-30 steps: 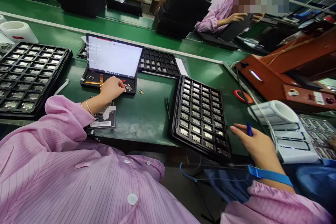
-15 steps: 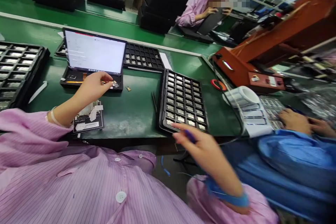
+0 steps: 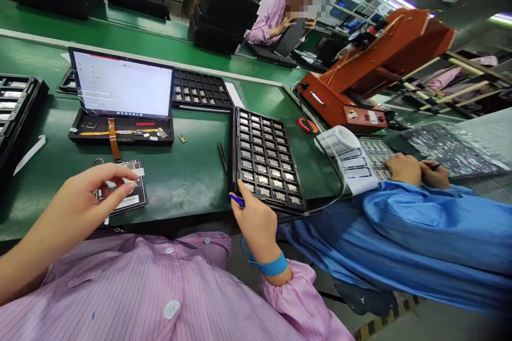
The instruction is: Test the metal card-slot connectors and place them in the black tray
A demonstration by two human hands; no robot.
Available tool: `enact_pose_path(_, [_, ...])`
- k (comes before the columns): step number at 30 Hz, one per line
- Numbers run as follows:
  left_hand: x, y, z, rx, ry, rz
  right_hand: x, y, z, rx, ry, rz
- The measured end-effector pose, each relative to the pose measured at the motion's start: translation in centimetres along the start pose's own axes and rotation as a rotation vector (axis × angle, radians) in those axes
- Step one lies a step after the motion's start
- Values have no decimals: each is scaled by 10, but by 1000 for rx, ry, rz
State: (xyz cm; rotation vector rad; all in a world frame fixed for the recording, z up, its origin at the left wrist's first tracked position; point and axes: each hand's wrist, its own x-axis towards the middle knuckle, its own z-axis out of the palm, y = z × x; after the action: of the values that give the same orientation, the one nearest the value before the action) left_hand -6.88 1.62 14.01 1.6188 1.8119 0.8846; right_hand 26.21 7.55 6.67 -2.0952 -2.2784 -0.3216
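Note:
My left hand [image 3: 86, 200] hovers over a small black circuit board with a barcode label [image 3: 128, 194] near the table's front edge. Its fingers are loosely curled and apart, with nothing visible in them. My right hand [image 3: 256, 218] is closed on a blue pen-like tool [image 3: 237, 200] at the near edge of a black tray of small components [image 3: 264, 157]. A lit tablet screen [image 3: 124, 85] leans up from a black fixture [image 3: 120, 133] with an orange flex cable [image 3: 113, 141]. One loose small component [image 3: 182, 139] lies on the green mat.
Tweezers [image 3: 222, 155] lie left of the tray. More component trays sit at the far left [image 3: 18, 109] and behind the tablet [image 3: 200, 90]. A co-worker in blue [image 3: 420, 224] works at my right beside a label roll [image 3: 338, 141] and an orange machine [image 3: 360, 80]. Another person sits across the belt.
My left hand drew back from the fixture toward the circuit board. My right hand swung left to the tray's near edge with the blue tool. The view turned to the right.

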Motion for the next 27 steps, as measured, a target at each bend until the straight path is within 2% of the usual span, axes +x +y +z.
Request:
enact_pose_path(3, [-17, -26, 2, 53, 90, -23, 0, 6, -4, 45, -71, 67])
enact_pose_path(6, [-31, -54, 11, 106, 195, -1, 3, 11, -22, 286, -127, 52])
enact_pose_path(9, [-36, -78, 25, 201, 315, 168, 5, 6, -56, 747, -188, -111])
enact_pose_path(11, [-34, -87, 34, 241, 338, 324, 5, -5, -84, 1046, -253, -244])
enact_pose_path(12, [-32, -89, 37, 248, 335, 398, 5, -12, -96, 1156, -261, -314])
enact_pose_path(14, [-29, -90, 41, 259, 331, 509, 10, -27, -116, 1255, -193, -430])
enact_pose_path(16, [-26, -90, 43, 273, 346, 565, 20, -42, -126, 1216, -98, -502])
enact_pose_path(18, [-24, -92, 44, 284, 361, 580, 35, -56, -126, 1072, -50, -545])
enact_pose_path(22, [-26, -104, 46, 283, 401, 558, 70, -84, -96, 535, -8, -574])
enact_pose_path(25, [-25, -114, 48, 280, 434, 542, 89, -96, -66, 159, -133, -567])
enact_pose_path(27, [-23, -117, 49, 296, 456, 548, 102, -95, -55, 59, -222, -540])
